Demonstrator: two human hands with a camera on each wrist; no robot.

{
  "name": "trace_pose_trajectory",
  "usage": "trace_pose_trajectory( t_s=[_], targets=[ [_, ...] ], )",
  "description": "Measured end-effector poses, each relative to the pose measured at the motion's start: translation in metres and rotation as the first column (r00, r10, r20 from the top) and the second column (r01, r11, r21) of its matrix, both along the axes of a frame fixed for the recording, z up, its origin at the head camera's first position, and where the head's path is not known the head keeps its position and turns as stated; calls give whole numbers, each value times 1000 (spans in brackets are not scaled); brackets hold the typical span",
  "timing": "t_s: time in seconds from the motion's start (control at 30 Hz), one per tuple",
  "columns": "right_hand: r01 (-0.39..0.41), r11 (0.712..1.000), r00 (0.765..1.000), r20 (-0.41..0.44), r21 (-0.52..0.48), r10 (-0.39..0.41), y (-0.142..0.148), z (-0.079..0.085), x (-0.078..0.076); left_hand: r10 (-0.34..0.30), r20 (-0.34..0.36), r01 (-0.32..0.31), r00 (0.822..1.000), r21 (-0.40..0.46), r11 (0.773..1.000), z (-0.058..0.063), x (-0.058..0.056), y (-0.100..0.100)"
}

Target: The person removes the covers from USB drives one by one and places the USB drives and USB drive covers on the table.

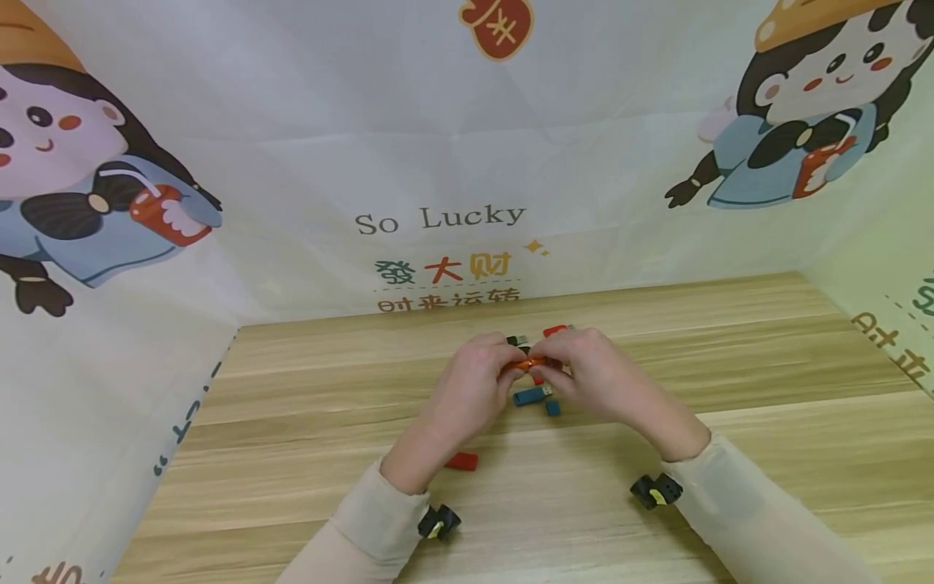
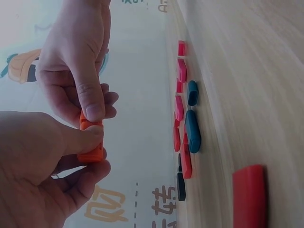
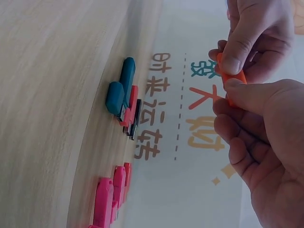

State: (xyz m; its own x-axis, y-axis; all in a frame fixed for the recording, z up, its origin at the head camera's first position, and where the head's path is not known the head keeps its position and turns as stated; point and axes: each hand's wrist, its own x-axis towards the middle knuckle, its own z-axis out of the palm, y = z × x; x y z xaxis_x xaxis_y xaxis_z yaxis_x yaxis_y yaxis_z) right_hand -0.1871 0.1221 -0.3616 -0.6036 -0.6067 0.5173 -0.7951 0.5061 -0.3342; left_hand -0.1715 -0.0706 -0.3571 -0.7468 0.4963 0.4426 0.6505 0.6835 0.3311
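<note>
Both hands meet at an orange USB flash drive (image 1: 520, 365) above the table. My left hand (image 1: 469, 380) pinches one end between thumb and fingers. The other end is pinched by my right hand (image 1: 597, 375), its thumb close to the left thumb. In the left wrist view the orange body (image 2: 91, 156) shows between the thumbs; the rest is covered by fingers. Beneath the hands lie a blue flash drive (image 1: 529, 396) with its metal plug bare, and a small blue cap (image 1: 553, 408) beside it.
A red piece (image 1: 462, 461) lies on the wooden table (image 1: 306, 422) near the left wrist. Behind the hands are a black flash drive (image 1: 517, 340) and a red one (image 1: 554, 331). Several pink pieces (image 3: 103, 202) appear in the right wrist view. Printed cloth (image 1: 292, 203) walls the table's back and sides.
</note>
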Motion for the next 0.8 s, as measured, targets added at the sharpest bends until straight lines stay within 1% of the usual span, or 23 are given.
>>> trace_pose_trajectory(
  t_s=[0.23, 0.5, 0.63, 0.8],
  targets=[
    [16, 1000, 1000, 13, 25, -17, 1, 3, 0, 10, 18, -10, 1000, -4, 1000, 0, -1, -1],
    [36, 998, 999, 32, 45, -37, 0, 3, -1, 53, 56, -51, 997, -39, 998, 4, -2, 0],
    [47, 998, 998, 50, 49, -49, 0, 3, -1, 61, 53, -59, 997, -33, 998, 4, -2, -1],
    [49, 997, 998, 46, 54, -52, -1, 3, -1, 75, 58, -74, 996, -11, 997, 5, -2, -2]
  ],
)
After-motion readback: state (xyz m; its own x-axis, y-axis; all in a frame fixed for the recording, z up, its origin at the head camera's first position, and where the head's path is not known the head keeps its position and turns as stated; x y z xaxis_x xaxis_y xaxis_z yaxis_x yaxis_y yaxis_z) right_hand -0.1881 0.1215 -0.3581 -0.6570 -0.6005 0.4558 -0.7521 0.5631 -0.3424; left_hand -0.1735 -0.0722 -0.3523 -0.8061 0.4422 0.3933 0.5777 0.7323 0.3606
